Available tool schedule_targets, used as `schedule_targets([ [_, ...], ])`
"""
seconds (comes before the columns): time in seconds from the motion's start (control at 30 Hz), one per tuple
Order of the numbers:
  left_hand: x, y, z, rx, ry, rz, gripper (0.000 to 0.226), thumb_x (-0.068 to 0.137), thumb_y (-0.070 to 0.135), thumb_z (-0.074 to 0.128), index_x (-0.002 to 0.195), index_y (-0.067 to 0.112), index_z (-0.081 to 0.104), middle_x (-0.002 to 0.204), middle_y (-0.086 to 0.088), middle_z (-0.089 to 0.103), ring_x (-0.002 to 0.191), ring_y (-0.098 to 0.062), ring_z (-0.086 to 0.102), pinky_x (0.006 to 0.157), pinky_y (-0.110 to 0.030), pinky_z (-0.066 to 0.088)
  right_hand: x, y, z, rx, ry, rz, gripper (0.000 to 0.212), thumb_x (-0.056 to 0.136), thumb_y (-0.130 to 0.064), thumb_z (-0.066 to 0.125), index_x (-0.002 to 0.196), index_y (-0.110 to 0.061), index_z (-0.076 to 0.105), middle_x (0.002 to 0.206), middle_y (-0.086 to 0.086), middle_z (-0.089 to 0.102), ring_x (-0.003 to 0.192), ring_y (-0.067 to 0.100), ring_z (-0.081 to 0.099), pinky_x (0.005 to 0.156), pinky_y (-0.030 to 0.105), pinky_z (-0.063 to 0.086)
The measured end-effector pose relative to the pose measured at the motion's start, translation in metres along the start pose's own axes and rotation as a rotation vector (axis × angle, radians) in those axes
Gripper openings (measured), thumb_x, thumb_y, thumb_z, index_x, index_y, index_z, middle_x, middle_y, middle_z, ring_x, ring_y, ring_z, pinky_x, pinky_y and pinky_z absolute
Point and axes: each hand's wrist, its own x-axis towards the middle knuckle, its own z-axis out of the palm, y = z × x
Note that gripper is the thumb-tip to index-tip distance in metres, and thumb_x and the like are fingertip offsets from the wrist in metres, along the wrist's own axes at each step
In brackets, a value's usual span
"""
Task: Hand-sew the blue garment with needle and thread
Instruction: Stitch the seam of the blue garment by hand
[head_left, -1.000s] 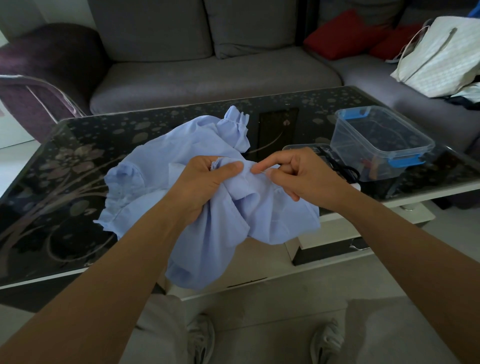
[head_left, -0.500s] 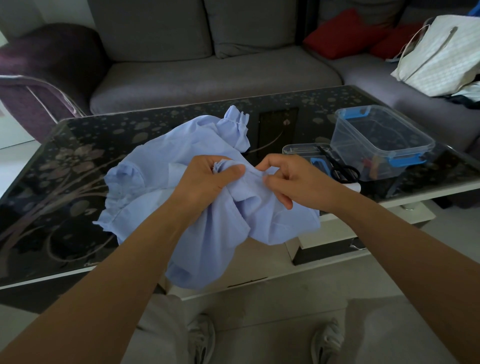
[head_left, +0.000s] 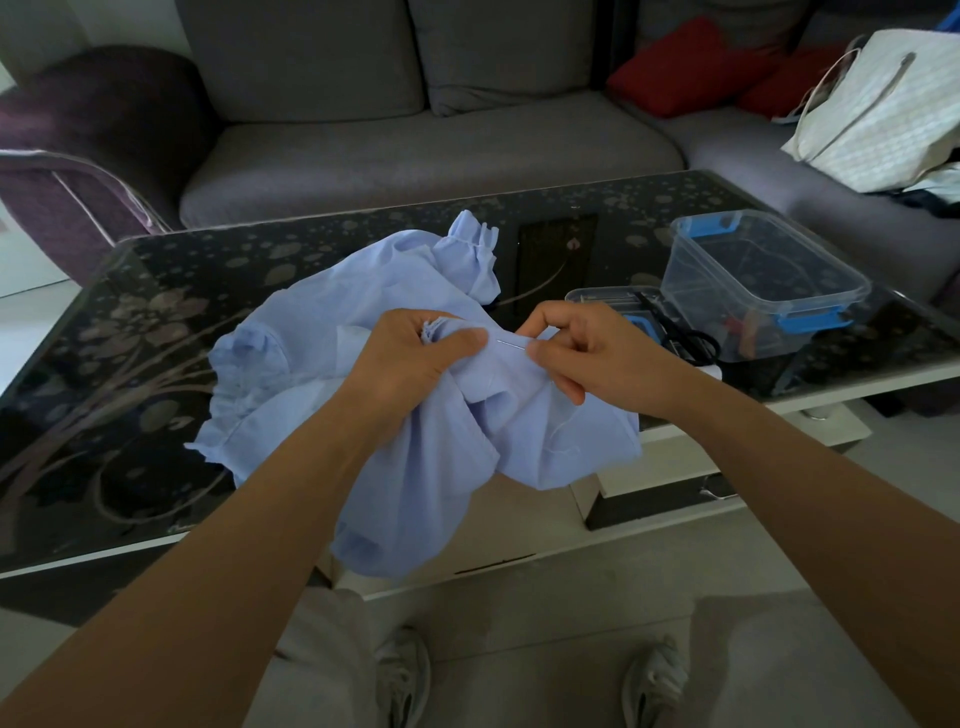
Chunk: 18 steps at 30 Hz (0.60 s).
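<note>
Right of centre on the desk (head_left: 156, 374), a flat clear container (head_left: 605, 297) is seen, contents too dim to tell; black scissors (head_left: 693, 344) lie on its right side. Next right, a clear tub (head_left: 769, 291) w/ blue clips holds small items, not identifiable. The blue garment (head_left: 415, 457) is bunched mid-frame. A fold is gripped by the left hand (head_left: 410, 364); the needle (head_left: 511, 344) is pinched by the right hand (head_left: 592, 358).

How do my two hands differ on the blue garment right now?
The left hand grips a bunched fold of the blue garment; the right hand pinches the needle. The left thumb lies flat on the cloth; the right fingers curl. Both meet at one fold.
</note>
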Motion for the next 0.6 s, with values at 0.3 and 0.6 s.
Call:
schedule_targets([
  [0.3, -0.0001, -0.0001, -0.0031, -0.152, -0.118, -0.067, 0.040, 0.089, 0.038, 0.067, 0.117, 0.009, 0.064, 0.110, -0.012, 0.070, 0.103, -0.028, 0.067, 0.096, -0.047, 0.053, -0.0019, 0.0001, -0.0028, 0.109, -0.026, -0.042, 0.014, 0.100, -0.006, 0.047, 0.100, -0.007, 0.061, 0.050, -0.008, 0.050, 0.046, 0.003, 0.045, 0.051, 0.009, 0.038],
  [0.6, -0.0023, 0.0039, -0.0040, -0.279, -0.202, -0.119, 0.036, 0.089, 0.027, 0.064, 0.117, 0.004, 0.064, 0.112, -0.016, 0.070, 0.104, -0.029, 0.067, 0.093, -0.040, 0.054, -0.0016, 0.0005, -0.0040, 0.151, -0.048, -0.043, 0.013, 0.100, -0.009, 0.048, 0.094, -0.010, 0.060, 0.052, -0.006, 0.053, 0.047, 0.002, 0.047, 0.054, 0.010, 0.039],
])
